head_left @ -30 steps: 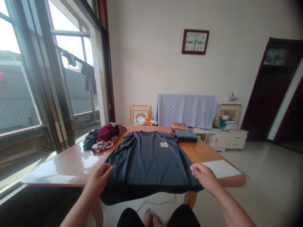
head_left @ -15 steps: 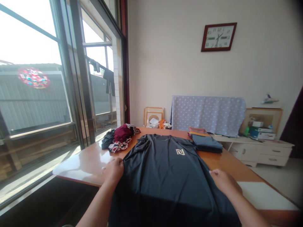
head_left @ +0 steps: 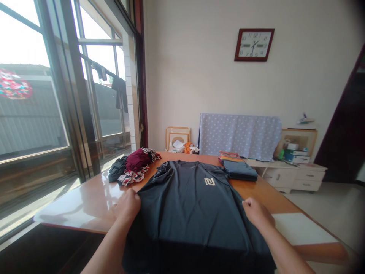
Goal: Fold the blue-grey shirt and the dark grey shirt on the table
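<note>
Black, smooth fabric is making up the T-shirt (head_left: pixel 191 217), which is lying front up on the table (head_left: pixel 82 201), its collar pointing away from the person and its lower part hanging over the near edge. A pale angular logo (head_left: pixel 210 182) is showing on the chest, and soft creases are running down the body. The left hand (head_left: pixel 129 205) is gripping one side edge, its fingers curling closed on the cloth. The right hand (head_left: pixel 256 213) is pinching the opposite side edge, fingers folding in and thumb pressing against them.

Beyond the left sleeve area, a loose heap is sitting on the table: a maroon garment (head_left: pixel 138 160), a dark garment (head_left: pixel 117 170), a red, black and white patterned cloth (head_left: pixel 134 176) and a black-and-white striped cloth (head_left: pixel 152 153). Just beside the other sleeve, dark folded clothes (head_left: pixel 239 170) are resting near a folded multicoloured striped cloth (head_left: pixel 229 156). Farther back, a blue-grey dotted cover (head_left: pixel 239 135) is draping by a white cabinet (head_left: pixel 299 177), and a clock (head_left: pixel 254 45) is hanging on the wall above.
</note>
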The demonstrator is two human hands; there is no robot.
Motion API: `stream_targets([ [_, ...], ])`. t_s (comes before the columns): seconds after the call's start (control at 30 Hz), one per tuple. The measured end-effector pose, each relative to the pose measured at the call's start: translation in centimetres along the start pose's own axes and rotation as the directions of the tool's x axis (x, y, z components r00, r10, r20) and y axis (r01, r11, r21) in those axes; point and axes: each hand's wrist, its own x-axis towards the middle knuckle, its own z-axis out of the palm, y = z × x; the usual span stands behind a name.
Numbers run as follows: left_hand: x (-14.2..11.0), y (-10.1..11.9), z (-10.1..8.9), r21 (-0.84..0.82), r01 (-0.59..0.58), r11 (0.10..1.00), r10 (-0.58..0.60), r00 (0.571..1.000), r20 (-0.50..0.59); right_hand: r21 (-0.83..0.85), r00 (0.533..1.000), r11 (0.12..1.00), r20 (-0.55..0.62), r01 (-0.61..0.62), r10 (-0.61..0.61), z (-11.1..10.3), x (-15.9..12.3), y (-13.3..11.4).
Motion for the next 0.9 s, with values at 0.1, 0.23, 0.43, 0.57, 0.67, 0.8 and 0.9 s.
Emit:
stream_targets([
  [0.1,0.2,-0.5,-0.3,-0.005,0.045,0.999,-0.045,0.999,-0.007,-0.018,0.995,0.997,-0.068,-0.072,0.071,0.0,0.1,0.2],
  [0.23,0.8,-1.7,-1.1,0.049,0.065,0.997,-0.067,0.997,0.025,-0.050,0.990,0.990,-0.057,-0.130,0.128,-0.2,0.3,0.6],
  [0.43,1.5,-3.4,-1.9,0.157,0.039,0.987,-0.050,0.997,0.065,-0.098,0.994,0.989,-0.032,-0.112,0.109,-0.7,-0.1,0.8],
  [0.57,1.4,-3.6,-1.9,0.159,-0.001,0.987,-0.017,0.994,0.111,-0.108,0.998,0.992,0.002,-0.059,0.060,-1.5,-0.9,0.3],
  [0.67,1.2,-3.3,-1.9,0.161,-0.025,0.987,0.005,0.992,0.123,-0.087,0.999,0.996,0.015,-0.029,0.031,-2.0,-1.5,0.3],
  [0.8,0.9,-3.2,-2.3,0.173,-0.049,0.984,0.022,0.988,0.155,-0.088,1.000,0.996,0.004,-0.014,0.014,-2.1,-2.3,0.9],
  [0.9,0.9,-3.8,-2.6,0.177,-0.038,0.983,0.009,0.987,0.158,-0.096,0.999,0.995,0.028,-0.019,0.022,-2.2,-2.8,1.6],
])
